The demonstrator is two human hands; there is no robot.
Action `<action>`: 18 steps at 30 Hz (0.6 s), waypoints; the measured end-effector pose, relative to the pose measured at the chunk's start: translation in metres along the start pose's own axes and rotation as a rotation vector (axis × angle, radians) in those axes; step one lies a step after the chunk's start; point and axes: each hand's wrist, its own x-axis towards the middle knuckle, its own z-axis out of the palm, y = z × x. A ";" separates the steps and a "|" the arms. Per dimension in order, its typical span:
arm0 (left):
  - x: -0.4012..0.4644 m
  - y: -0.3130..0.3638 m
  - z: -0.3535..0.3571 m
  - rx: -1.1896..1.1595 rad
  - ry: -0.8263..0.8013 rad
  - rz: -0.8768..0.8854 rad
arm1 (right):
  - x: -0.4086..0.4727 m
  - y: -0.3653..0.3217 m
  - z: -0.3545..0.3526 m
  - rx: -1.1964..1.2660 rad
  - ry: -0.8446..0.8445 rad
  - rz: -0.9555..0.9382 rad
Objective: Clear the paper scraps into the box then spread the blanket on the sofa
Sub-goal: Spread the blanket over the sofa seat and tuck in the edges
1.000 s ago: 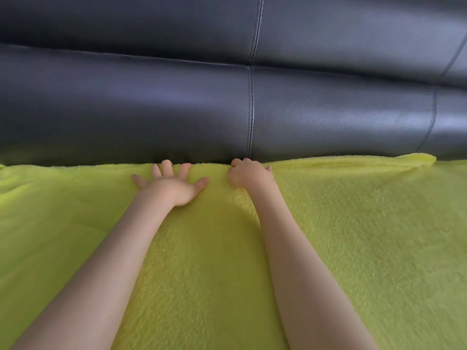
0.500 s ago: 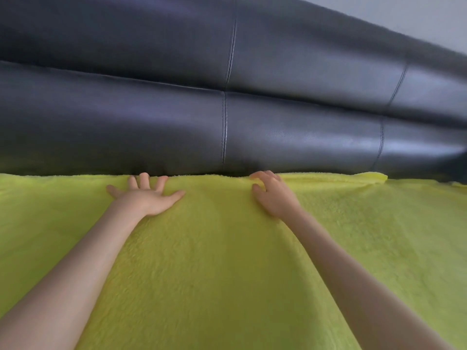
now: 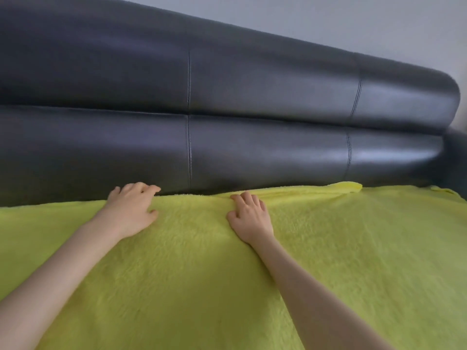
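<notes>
A: Starting on the left, what is the left hand (image 3: 129, 210) doing?

B: Its grip is released; it lies palm down on the yellow-green blanket (image 3: 202, 286), fingertips curled at the back edge against the sofa (image 3: 227, 147) backrest.

A: And the right hand (image 3: 250, 218)?

B: Also flat and unclenched, pressing near that same edge. The blanket covers the seat.

A: What might go wrong?

B: Further right, the edge is folded over (image 3: 351, 186); pushing sideways could bunch it instead of flattening it.

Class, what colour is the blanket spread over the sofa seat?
Yellow-green, plain and fluffy, with no pattern. The blanket shows best in the head view.
</notes>
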 end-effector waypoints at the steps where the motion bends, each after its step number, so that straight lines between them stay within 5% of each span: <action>1: 0.002 0.014 -0.002 -0.058 0.101 0.087 | -0.001 0.000 0.002 0.009 -0.004 -0.005; 5: 0.028 0.075 0.002 -0.324 0.201 0.200 | 0.002 0.003 0.004 0.042 -0.051 0.002; 18: 0.049 0.121 0.063 -0.262 0.195 0.053 | 0.019 0.002 -0.005 0.031 -0.318 0.084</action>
